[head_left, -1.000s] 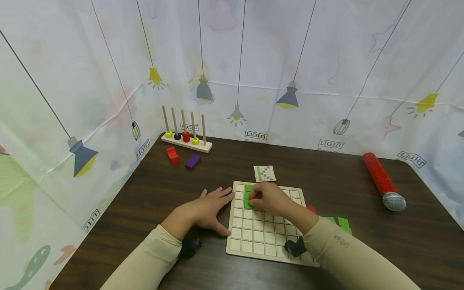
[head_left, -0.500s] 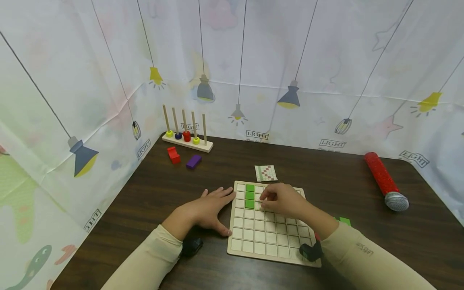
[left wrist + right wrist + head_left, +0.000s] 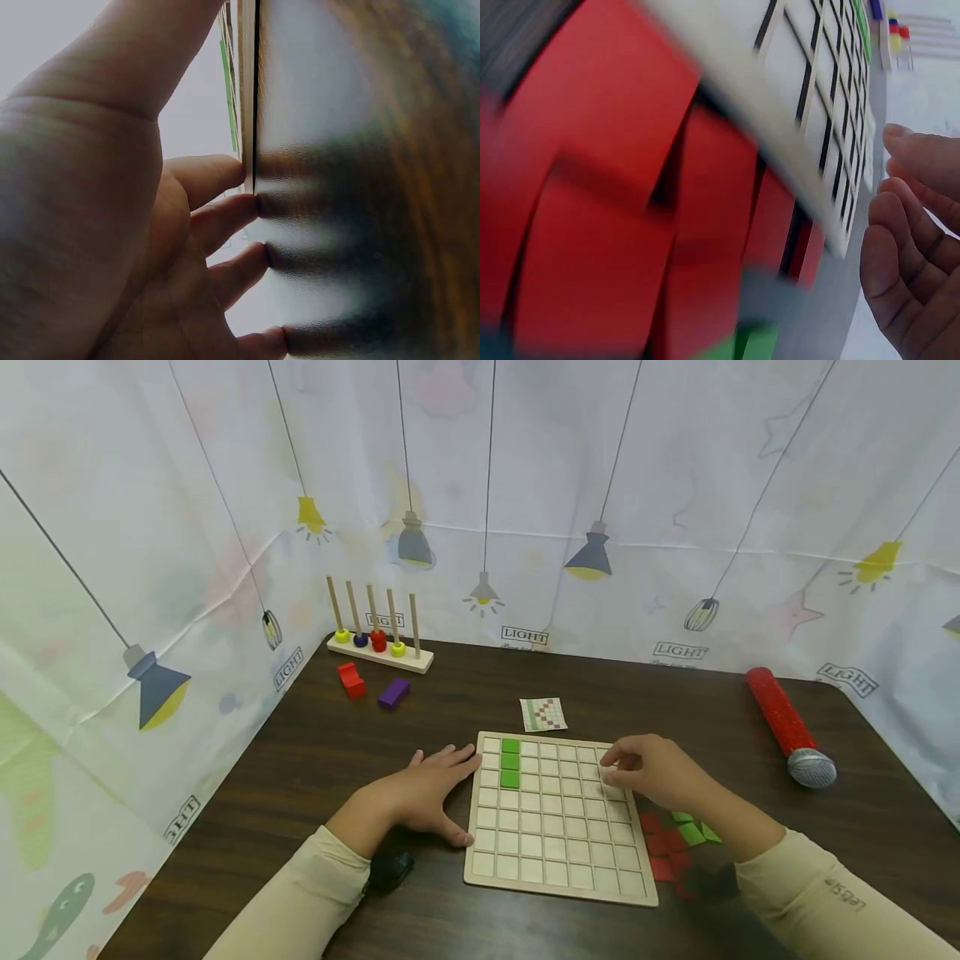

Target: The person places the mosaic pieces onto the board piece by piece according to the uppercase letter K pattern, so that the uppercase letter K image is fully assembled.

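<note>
Currently the wooden grid board (image 3: 558,814) lies flat on the dark desk (image 3: 300,760), near the person. Three green tiles (image 3: 511,762) fill a short column in the second column from the left, at the far end of the board. Left hand (image 3: 427,787) lies flat on the desk, fingers straight and spread, fingertips touching the board's left edge; grip released, holding nothing. Left wrist view shows the same: fingers (image 3: 225,217) against the board edge. Right hand (image 3: 648,770) hovers over the far right corner of the board, fingers loosely curled, nothing visible between them; right wrist view shows bare fingers (image 3: 911,217) apart from the board. Loose red tiles (image 3: 663,847) and green tiles (image 3: 693,831) lie on the desk just right of the board, below the right wrist. Pattern card (image 3: 543,714) lies just beyond the board's far edge. Far left: peg rack (image 3: 378,639) with coloured rings, red block (image 3: 350,680), purple block (image 3: 394,692). Far right: red-handled microphone (image 3: 791,731).
</note>
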`<move>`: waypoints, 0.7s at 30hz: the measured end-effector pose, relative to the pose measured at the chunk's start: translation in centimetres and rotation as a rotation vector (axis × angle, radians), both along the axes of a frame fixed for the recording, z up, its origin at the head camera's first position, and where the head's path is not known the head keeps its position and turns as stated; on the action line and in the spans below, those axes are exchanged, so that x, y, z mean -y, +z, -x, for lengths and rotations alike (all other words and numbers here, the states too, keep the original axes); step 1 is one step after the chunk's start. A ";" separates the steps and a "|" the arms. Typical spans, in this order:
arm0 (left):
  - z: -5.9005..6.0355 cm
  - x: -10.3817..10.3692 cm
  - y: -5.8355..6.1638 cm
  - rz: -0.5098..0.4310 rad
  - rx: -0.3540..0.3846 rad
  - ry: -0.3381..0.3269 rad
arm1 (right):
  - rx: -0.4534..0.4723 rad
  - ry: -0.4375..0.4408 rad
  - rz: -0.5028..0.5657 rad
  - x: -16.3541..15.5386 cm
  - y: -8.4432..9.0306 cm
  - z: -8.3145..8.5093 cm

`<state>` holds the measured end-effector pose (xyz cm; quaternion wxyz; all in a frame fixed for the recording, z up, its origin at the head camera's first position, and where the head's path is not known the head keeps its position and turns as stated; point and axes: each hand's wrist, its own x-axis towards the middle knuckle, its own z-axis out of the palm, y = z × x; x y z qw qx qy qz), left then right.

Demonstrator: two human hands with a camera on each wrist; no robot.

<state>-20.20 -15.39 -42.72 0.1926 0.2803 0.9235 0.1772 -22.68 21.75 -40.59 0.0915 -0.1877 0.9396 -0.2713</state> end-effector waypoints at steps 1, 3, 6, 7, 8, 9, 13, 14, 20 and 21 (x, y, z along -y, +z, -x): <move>0.0 0.0 0.0 0.000 0.000 -0.001 | 0.003 -0.015 -0.008 -0.5 0.0 -0.1; 0.0 0.0 0.0 0.001 -0.001 -0.001 | 0.010 -0.035 -0.024 -1.6 0.1 -0.3; 0.0 0.1 -0.1 0.000 0.000 -0.001 | 0.013 -0.047 -0.042 -3.2 0.0 -0.5; 0.0 0.1 -0.1 -0.001 0.000 -0.001 | 0.014 -0.046 -0.050 -3.8 0.0 -0.6; 0.0 0.1 -0.1 -0.002 0.000 0.000 | 0.015 -0.042 -0.061 -4.3 -0.1 -0.7; -0.1 0.1 -0.1 -0.004 0.000 -0.001 | 0.016 -0.038 -0.071 -4.8 -0.2 -0.7; 0.0 0.1 -0.1 -0.005 -0.004 -0.003 | 0.021 -0.043 -0.131 -6.6 -0.4 -1.0; 0.0 0.1 -0.1 -0.005 -0.005 -0.003 | 0.023 -0.043 -0.140 -7.0 -0.5 -1.1; 0.0 -0.1 -0.1 -0.001 -0.002 -0.001 | 0.078 -0.046 -0.140 -8.6 -0.5 -1.7; 0.0 -0.1 -0.1 -0.002 -0.001 -0.001 | 0.095 -0.050 -0.133 -8.7 -0.5 -1.8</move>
